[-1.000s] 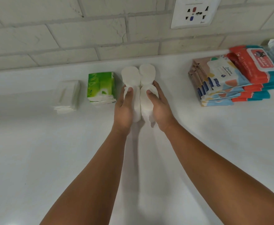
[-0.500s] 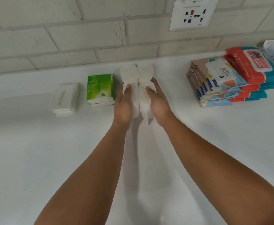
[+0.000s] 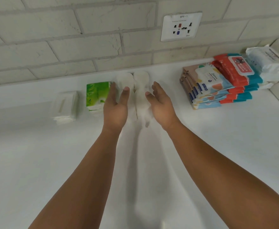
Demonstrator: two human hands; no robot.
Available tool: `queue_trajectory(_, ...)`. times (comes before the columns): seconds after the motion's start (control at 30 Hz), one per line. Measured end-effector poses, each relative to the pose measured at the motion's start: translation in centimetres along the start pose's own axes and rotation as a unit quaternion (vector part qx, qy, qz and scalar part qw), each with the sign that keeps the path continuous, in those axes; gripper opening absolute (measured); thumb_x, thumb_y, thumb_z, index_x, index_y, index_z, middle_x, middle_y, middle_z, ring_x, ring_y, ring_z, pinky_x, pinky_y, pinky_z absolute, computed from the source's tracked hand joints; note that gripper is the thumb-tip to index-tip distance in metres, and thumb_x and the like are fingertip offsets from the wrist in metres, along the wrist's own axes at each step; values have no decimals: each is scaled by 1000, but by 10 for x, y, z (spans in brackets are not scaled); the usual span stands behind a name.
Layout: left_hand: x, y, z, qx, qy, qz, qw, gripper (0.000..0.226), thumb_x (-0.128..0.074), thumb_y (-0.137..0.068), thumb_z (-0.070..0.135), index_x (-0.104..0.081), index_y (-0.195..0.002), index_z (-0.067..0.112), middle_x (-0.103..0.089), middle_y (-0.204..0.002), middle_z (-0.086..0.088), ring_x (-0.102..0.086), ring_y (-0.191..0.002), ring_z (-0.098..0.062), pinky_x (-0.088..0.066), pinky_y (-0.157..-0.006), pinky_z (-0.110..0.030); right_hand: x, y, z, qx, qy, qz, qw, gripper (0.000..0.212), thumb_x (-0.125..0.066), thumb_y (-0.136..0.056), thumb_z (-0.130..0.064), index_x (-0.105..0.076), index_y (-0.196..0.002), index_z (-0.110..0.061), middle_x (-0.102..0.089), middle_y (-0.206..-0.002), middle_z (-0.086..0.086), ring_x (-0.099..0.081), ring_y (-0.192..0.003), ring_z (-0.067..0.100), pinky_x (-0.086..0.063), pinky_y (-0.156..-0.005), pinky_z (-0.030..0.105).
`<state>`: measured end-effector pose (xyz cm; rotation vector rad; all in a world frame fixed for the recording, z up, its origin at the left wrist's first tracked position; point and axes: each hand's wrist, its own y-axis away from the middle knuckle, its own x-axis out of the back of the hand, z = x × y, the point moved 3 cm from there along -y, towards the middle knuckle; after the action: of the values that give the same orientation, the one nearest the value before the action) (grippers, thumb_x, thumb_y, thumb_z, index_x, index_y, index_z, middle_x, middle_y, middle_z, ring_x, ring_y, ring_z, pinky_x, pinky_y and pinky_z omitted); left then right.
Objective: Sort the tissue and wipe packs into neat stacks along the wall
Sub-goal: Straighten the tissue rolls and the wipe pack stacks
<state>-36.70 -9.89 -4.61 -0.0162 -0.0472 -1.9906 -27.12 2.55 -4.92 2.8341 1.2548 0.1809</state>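
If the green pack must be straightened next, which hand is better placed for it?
Probably left. The left hand is open, with its fingers at the right edge of the green pack. The right hand, also open, is beyond the two white packs and would have to cross them.

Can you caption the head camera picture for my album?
Open left hand and right hand flank two white tissue packs at the wall, green pack beside them, wipe stacks farther right.

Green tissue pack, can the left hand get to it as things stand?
Probably yes: the left hand is open and its fingers lie right beside the green tissue pack, with nothing in between.
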Motion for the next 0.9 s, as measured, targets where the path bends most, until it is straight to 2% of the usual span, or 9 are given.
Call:
queue_trajectory(0.1,-11,12,23,-61,-36,10,997,65,-63,-96,42,-38,-155,26,-41,-158,10,-37,-140,2,-31,-110,-18,20,16,-11,51,5,46,998,43,-60,-97,-25,-56,-139,-16,-62,-132,-9,-56,-125,8,-40,-110,27)
queue_trajectory(0.2,-42,26,40,-108,-35,-4,994,61,-63,-93,41,-47,-150,24,-48,-153,10,-42,-140,1,-33,-115,-21,54,29,-16,101,-15,139,985,18,-61,-90,-25,-72,-102,-33,-73,-99,-12,-70,-100,18,-54,-99,41)
queue_trajectory(0.3,-86,38,42,-103,-23,-32,994,57,-63,-93,40,-52,-146,23,-54,-149,9,-47,-139,-4,-35,-119,-29,102,34,-11,107,2,248,963,11,-61,-91,-26,-71,-96,-28,-72,-98,-10,-68,-98,8,-56,-94,42)
queue_trajectory(0.43,-146,47,31,-53,-30,-74,995,59,-64,-91,42,-51,-146,24,-53,-150,7,-47,-138,-6,-36,-118,-31,171,30,6,83,19,326,942,21,-64,-95,-20,-63,-116,-19,-65,-122,-4,-62,-106,3,-56,-88,20)
queue_trajectory(0.5,-173,47,22,-22,-38,-82,996,59,-65,-94,40,-48,-148,23,-51,-152,6,-46,-140,-10,-36,-119,-36,197,24,13,76,11,326,942,32,-64,-95,-21,-57,-126,-21,-62,-126,-5,-61,-110,4,-56,-89,20)
queue_trajectory(0.57,-196,48,14,13,-48,-85,995,59,-64,-97,38,-45,-151,24,-48,-154,5,-47,-140,-14,-38,-116,-32,215,17,22,63,2,298,952,37,-63,-96,-26,-53,-132,-24,-62,-126,-8,-62,-113,6,-56,-89,22)
queue_trajectory(0.7,-235,50,3,57,-48,-79,994,56,-59,-100,37,-42,-150,20,-52,-140,12,-53,-128,-11,-41,-93,-16,238,2,37,18,18,228,973,32,-58,-98,-32,-55,-129,-30,-67,-119,-13,-67,-106,5,-56,-86,24)
queue_trajectory(0.8,-253,48,-4,98,-13,-63,993,63,-58,-100,41,-34,-154,18,-53,-142,7,-60,-121,-12,-49,-96,-23,245,-6,41,5,57,194,979,29,-51,-100,-35,-59,-127,-27,-69,-114,-11,-67,-100,6,-56,-86,24)
queue_trajectory(0.9,-264,49,-3,115,-1,-57,992,52,-53,-104,39,-38,-149,19,-60,-117,13,-63,-87,5,-49,-64,-5,244,-14,44,-15,53,145,988,36,-47,-101,-43,-55,-133,-29,-66,-124,-7,-64,-109,14,-54,-94,35)
